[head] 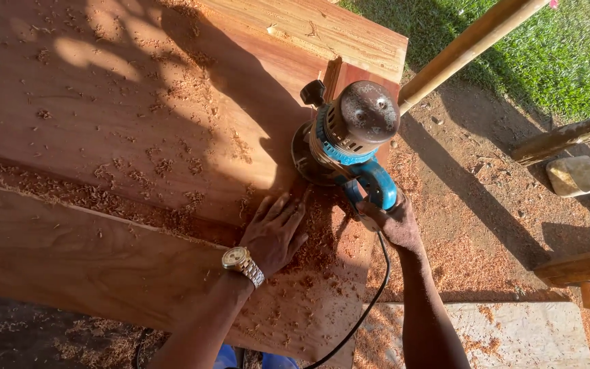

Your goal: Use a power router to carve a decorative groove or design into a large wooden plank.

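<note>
Head view, router: blue electric router point(349, 140) stands upright on the reddish wooden slab point(124, 130), centre right of frame, near the slab's right edge.
Right hand: right hand point(394, 222) has its fingers wrapped around the router's blue handle point(377, 188).
Left hand: left hand point(274, 232) lies flat on the slab just left of the router, fingers spread wide, gold wristwatch point(242, 264) on the wrist.
Cord: black cord point(367, 307) runs down from the handle toward the bottom edge.
Shavings: wood shavings point(90, 195) scattered over the slab and the dirt ground point(479, 212).
Upper right: grass point(568, 55), slanting wooden pole point(472, 44).
</note>
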